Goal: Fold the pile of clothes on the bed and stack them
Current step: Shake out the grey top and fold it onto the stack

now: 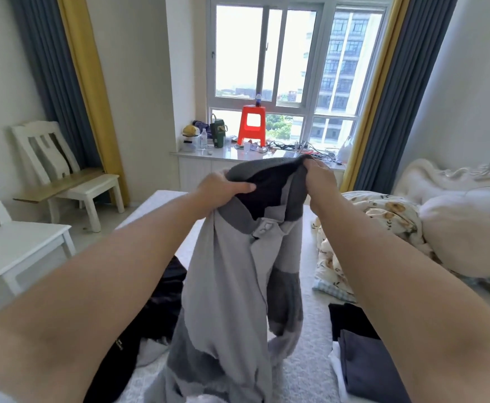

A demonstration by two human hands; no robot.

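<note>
Hanging from both hands, grey shirt hides bed clothes.

Grey shirt with darker grey bands, collar and dark lining, held up by its top edge, hung crumpled down toward the bed. Black garment lay heaped at left; dark folded clothes were stacked at right.

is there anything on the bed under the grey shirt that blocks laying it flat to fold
Yes. The grey shirt, held up by the left hand and right hand, hangs over a black garment lying on the bed below it.
</note>
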